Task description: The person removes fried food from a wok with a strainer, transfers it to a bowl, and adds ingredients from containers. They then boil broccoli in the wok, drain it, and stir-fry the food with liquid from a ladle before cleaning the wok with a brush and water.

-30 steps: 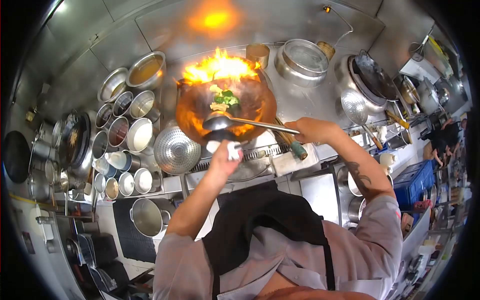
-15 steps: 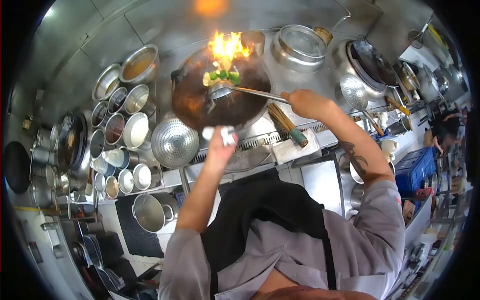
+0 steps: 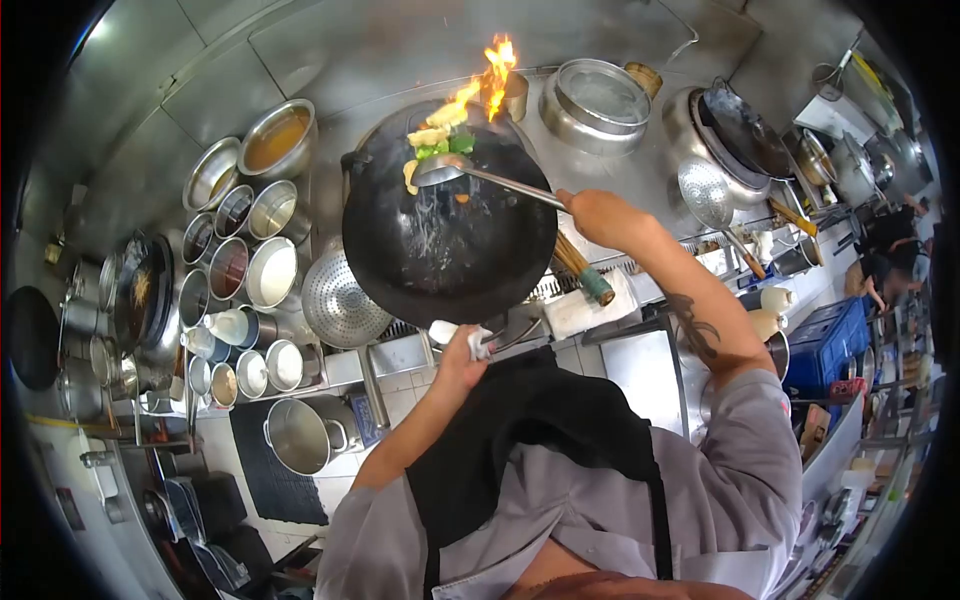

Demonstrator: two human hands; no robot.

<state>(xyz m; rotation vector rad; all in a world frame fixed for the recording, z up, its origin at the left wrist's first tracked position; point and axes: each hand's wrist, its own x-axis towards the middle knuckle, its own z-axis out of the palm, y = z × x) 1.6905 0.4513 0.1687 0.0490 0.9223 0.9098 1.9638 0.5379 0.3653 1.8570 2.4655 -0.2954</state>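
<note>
Now the wok (image 3: 450, 235) tips back toward the person and the fire is smaller. Left hand (image 3: 460, 352) grips its cloth-wrapped handle; right hand (image 3: 600, 215) holds the ladle (image 3: 440, 170) by the vegetables (image 3: 435, 145).

black wok (image 3: 450, 250) in left hand (image 3: 462, 352), ladle (image 3: 440, 170) in right hand (image 3: 600, 215)

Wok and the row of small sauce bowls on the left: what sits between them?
In the head view, a perforated metal strainer lies between the wok and the sauce bowls, beside the wok's lower-left rim.
</note>
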